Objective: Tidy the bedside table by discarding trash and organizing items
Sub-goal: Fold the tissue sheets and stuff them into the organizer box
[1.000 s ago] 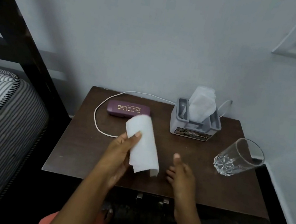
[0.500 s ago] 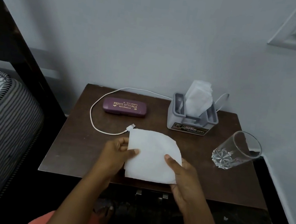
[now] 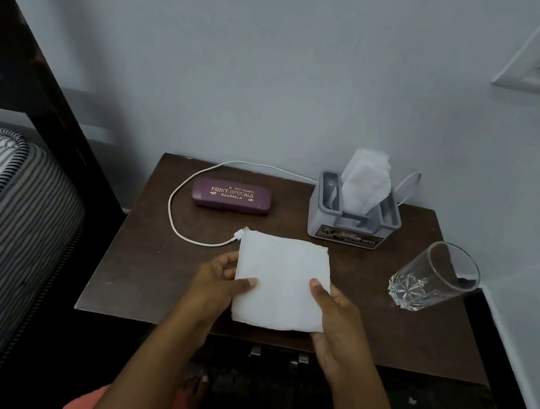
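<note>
Both the left hand (image 3: 217, 283) and right hand (image 3: 338, 326) pinch a folded tissue (image 3: 280, 281) by its sides over the bedside table (image 3: 134, 282), the cable (image 3: 173, 215), spectacle case (image 3: 231, 196) and glass (image 3: 434, 277) apparently not yet arranged.

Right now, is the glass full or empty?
Empty. The glass is clear all the way down, with no water line, and the dark table shows through it.

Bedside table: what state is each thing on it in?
Napkin, folded square, held by both hands.
Left hand, pinches napkin's left edge.
Right hand, pinches its right edge.
Spectacle case, closed, lying flat.
Cable, loose, plug end free.
Holder, upright, stuffed with tissues.
Glass, empty.
</note>
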